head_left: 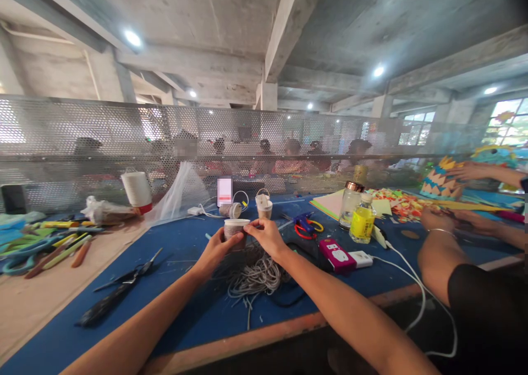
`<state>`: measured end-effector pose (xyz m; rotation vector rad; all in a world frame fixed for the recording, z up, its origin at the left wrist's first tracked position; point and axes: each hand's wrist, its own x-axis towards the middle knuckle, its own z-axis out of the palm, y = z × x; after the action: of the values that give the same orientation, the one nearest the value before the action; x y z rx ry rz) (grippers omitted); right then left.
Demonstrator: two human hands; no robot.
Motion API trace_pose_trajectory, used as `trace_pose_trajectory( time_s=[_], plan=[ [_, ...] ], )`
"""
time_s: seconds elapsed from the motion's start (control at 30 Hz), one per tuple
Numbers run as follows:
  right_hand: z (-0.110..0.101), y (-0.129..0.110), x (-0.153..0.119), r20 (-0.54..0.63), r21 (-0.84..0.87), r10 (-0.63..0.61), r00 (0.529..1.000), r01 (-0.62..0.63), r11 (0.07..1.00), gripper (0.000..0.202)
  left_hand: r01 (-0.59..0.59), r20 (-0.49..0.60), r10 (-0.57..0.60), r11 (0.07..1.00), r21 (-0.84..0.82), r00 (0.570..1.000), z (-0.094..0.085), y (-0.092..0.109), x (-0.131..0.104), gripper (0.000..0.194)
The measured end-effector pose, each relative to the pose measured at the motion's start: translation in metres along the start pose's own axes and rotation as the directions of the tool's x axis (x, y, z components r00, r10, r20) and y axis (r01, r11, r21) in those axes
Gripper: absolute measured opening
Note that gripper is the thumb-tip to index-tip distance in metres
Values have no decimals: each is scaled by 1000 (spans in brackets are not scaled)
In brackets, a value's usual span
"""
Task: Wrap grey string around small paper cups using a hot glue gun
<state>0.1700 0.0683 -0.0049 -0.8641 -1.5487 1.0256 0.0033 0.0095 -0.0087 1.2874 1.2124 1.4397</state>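
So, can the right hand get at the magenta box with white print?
Probably yes: the magenta box lies just beyond the right forearm, nothing on top, though the right hand would first have to leave the small white-rimmed cup.

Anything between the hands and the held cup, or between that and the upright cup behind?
Nothing visible: the left hand and right hand both touch the held cup. I see nothing in the gap towards the upright cup either; a tipped cup lies left of it.
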Motion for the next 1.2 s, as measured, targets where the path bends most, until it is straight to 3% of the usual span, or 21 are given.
trace_pose_trajectory(
  time_s=[0.23,0.53,0.87,1.2],
  plan=[
    [0,2,2,26,24,-4,1000,3,1000,25,-32,-26,34,998,61,999,-2,-4,4,72],
    [-1,5,0,69,-9,-149,986,150,989,22,-16,-37,16,1000,17,999,-5,-7,8,75],
    [0,1,-5,171,-12,-98,980,101,995,17,-10,-58,8,1000,-29,998,-6,-5,5,71],
    [1,-8,-12,183,29,-173,968,170,985,19,0,-124,-2,1000,-12,992,-8,-6,8,77]
  ],
)
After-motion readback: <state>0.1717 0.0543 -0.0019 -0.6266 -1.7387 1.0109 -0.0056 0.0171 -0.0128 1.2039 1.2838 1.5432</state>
